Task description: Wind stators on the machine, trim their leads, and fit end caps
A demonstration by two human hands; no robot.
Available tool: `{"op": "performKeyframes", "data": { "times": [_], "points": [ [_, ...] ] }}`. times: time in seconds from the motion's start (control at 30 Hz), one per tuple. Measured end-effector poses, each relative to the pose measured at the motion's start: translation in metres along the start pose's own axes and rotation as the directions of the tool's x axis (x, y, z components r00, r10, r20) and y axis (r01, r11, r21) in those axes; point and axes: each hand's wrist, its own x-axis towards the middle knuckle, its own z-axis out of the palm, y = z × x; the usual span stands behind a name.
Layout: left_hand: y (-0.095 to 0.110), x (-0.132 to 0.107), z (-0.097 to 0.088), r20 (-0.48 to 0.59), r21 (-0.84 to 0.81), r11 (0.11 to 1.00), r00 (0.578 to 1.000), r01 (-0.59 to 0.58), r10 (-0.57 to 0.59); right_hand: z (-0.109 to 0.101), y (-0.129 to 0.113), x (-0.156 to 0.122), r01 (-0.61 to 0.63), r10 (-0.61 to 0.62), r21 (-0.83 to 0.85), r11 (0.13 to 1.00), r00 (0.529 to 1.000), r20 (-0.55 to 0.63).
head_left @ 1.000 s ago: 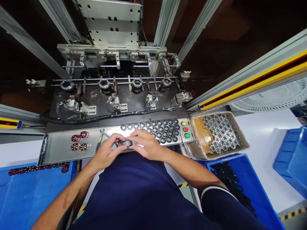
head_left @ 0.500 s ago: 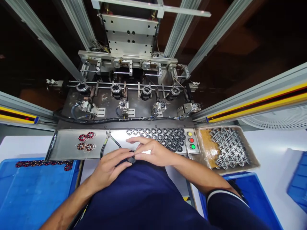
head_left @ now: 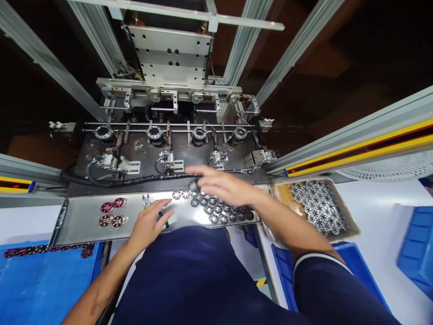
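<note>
My right hand [head_left: 225, 186] reaches forward over the far edge of the steel tray [head_left: 81, 221], smeared by motion. A small dark round part [head_left: 193, 184] shows at its fingertips. Under it lie several silver star-shaped cores [head_left: 216, 212]. My left hand [head_left: 149, 222] lies on the tray with its fingers stretched out over the dark handles of the pliers [head_left: 146, 200]. Beyond the tray, the machine's dark bed carries a row of round fixtures [head_left: 199, 133].
Wound copper and red parts [head_left: 111, 214] sit at the tray's left. A lined box of silver cores [head_left: 316, 205] stands to the right. Blue bins lie at left [head_left: 34, 284], right [head_left: 417, 243] and near my right elbow [head_left: 286, 266]. Aluminium frame rails [head_left: 355, 135] flank the machine.
My hands have parted. The right hand has moved forward from the tray's near edge toward the machine bed with the dark part. The left hand has slid left onto the pliers.
</note>
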Motion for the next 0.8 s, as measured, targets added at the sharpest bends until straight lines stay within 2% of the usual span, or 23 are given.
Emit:
{"op": "performKeyframes", "data": {
  "times": [0.07,0.13,0.2,0.27,0.43,0.67,0.8],
  "points": [
    [-0.021,0.01,0.02,0.011,0.056,0.998,1.0,-0.002,0.001,-0.037,0.02,0.02,-0.074,0.05,-0.246,0.967,0.993,-0.105],
    [-0.036,0.018,0.038,0.023,0.102,0.995,1.0,-0.006,0.004,-0.068,0.046,0.043,-0.248,0.183,-0.457,0.854,0.966,-0.183],
    [-0.043,0.022,0.049,0.025,0.138,0.99,1.0,-0.007,0.004,-0.09,0.074,0.065,-0.324,0.238,-0.508,0.798,0.944,-0.229],
    [-0.046,0.025,0.053,0.018,0.162,0.987,1.0,-0.003,0.0,-0.102,0.098,0.083,-0.356,0.268,-0.532,0.768,0.934,-0.238],
    [-0.046,0.028,0.051,-0.005,0.173,0.984,0.999,0.044,-0.044,-0.113,0.131,0.102,-0.341,0.301,-0.594,0.729,0.938,-0.17],
    [-0.045,0.027,0.047,0.007,0.063,0.988,0.99,0.14,-0.141,-0.119,0.146,0.108,-0.261,0.309,-0.626,0.735,0.951,-0.034],
    [-0.035,0.02,0.034,0.01,-0.029,0.971,0.972,0.236,-0.236,-0.123,0.15,0.111,-0.228,0.3,-0.617,0.753,0.954,0.014]
  ]
}}
